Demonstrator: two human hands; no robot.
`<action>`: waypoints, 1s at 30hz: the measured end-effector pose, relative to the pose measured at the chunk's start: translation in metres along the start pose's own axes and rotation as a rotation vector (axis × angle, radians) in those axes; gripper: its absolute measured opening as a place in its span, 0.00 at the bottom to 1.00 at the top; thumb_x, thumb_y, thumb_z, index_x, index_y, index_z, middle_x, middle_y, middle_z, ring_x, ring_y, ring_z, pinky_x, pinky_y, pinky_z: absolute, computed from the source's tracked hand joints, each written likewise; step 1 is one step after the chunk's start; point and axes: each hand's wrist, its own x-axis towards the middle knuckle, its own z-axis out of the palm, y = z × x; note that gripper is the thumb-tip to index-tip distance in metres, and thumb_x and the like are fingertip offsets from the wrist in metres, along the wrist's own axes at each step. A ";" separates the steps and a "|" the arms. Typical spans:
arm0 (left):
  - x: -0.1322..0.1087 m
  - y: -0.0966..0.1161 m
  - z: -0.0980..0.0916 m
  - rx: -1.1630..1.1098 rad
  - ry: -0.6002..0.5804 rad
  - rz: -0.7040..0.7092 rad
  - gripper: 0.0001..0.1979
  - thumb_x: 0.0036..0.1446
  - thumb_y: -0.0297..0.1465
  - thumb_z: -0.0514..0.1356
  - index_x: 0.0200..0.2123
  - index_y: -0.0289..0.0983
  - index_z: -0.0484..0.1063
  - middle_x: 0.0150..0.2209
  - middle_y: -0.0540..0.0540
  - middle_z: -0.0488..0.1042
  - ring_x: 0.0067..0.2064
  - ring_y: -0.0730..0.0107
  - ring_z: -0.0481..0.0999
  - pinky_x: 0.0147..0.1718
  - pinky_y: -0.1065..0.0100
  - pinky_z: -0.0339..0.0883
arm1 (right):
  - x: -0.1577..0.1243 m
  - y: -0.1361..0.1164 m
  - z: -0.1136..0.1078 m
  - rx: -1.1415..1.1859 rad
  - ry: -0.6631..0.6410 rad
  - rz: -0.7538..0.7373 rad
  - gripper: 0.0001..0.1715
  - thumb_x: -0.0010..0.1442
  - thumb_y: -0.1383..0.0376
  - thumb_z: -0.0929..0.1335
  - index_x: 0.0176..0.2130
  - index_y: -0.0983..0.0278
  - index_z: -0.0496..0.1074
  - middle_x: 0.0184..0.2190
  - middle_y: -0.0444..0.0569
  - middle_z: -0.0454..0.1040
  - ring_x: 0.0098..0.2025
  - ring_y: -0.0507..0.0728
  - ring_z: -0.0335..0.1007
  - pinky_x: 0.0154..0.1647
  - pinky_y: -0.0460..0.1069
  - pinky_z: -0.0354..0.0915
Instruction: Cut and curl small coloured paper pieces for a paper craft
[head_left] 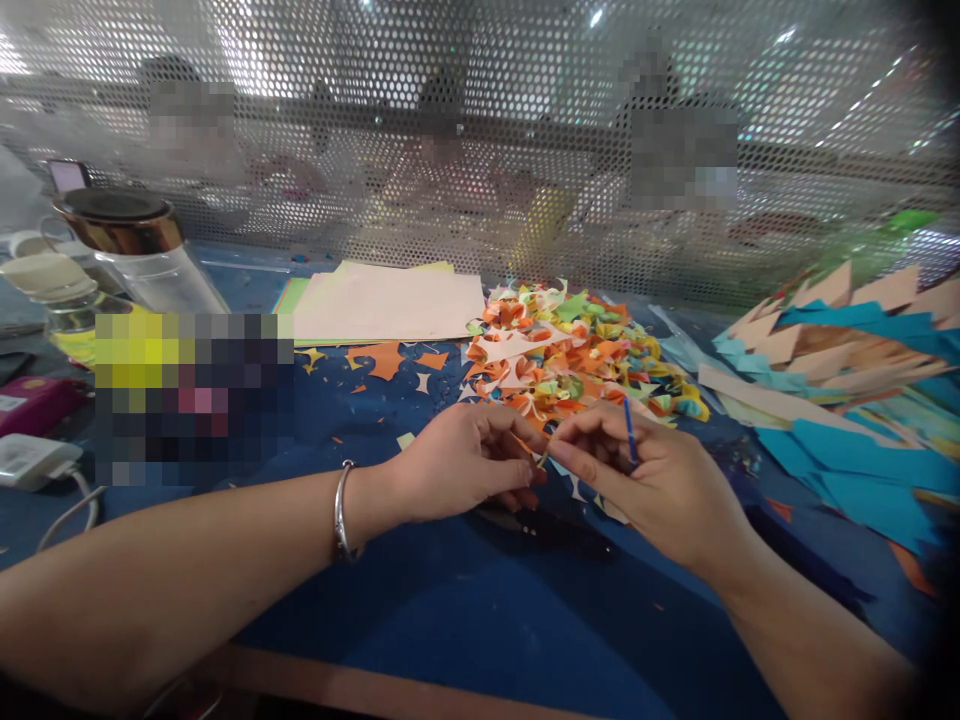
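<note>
My left hand (472, 462), with a silver bangle (341, 510) on its wrist, is closed in a pinch above the blue table. Close beside it, my right hand (660, 480) is closed too, thumb and forefinger meeting the left fingertips. Between the fingertips shows a tiny yellowish strip (541, 459), too small to name. A thin blue stick (629, 432) stands up between my right fingers. Beneath both hands lies a dark glossy thing (570, 535), partly hidden. Just behind them is a heap of colourful paper scraps (555, 350).
Stacked paper sheets (390, 305) lie at the back. Pointed cut paper pieces (847, 450) spread along the right. To the left stand a clear bottle (157, 275), a smaller bottle (67, 300) and a white charger (37, 460) with its cable. A perforated metal screen (480, 150) closes off the back; people sit behind it.
</note>
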 end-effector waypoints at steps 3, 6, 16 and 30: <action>0.000 0.001 0.000 -0.008 -0.006 -0.019 0.09 0.51 0.29 0.69 0.36 0.35 0.74 0.28 0.50 0.78 0.29 0.76 0.80 0.32 0.72 0.75 | 0.001 -0.002 0.000 0.015 -0.016 0.009 0.17 0.65 0.50 0.72 0.36 0.60 0.77 0.20 0.41 0.67 0.18 0.49 0.58 0.15 0.46 0.54; 0.001 -0.001 0.000 -0.048 0.000 -0.037 0.10 0.51 0.29 0.69 0.36 0.35 0.74 0.29 0.50 0.78 0.29 0.75 0.81 0.31 0.71 0.75 | 0.002 -0.003 -0.001 0.025 -0.022 0.010 0.16 0.64 0.50 0.72 0.37 0.60 0.78 0.19 0.41 0.67 0.18 0.49 0.58 0.15 0.46 0.54; 0.000 -0.002 -0.003 -0.046 -0.050 -0.040 0.10 0.50 0.32 0.71 0.35 0.34 0.76 0.29 0.48 0.79 0.28 0.75 0.80 0.33 0.70 0.76 | 0.004 -0.013 -0.002 -0.015 -0.005 -0.057 0.13 0.62 0.54 0.73 0.33 0.60 0.78 0.21 0.43 0.71 0.22 0.51 0.65 0.17 0.46 0.57; -0.002 0.001 -0.005 0.138 -0.024 0.060 0.11 0.49 0.29 0.67 0.38 0.38 0.73 0.28 0.50 0.79 0.29 0.74 0.79 0.35 0.69 0.74 | 0.002 -0.012 -0.004 -0.099 -0.055 -0.055 0.19 0.66 0.49 0.70 0.31 0.59 0.75 0.22 0.43 0.71 0.22 0.51 0.60 0.23 0.47 0.61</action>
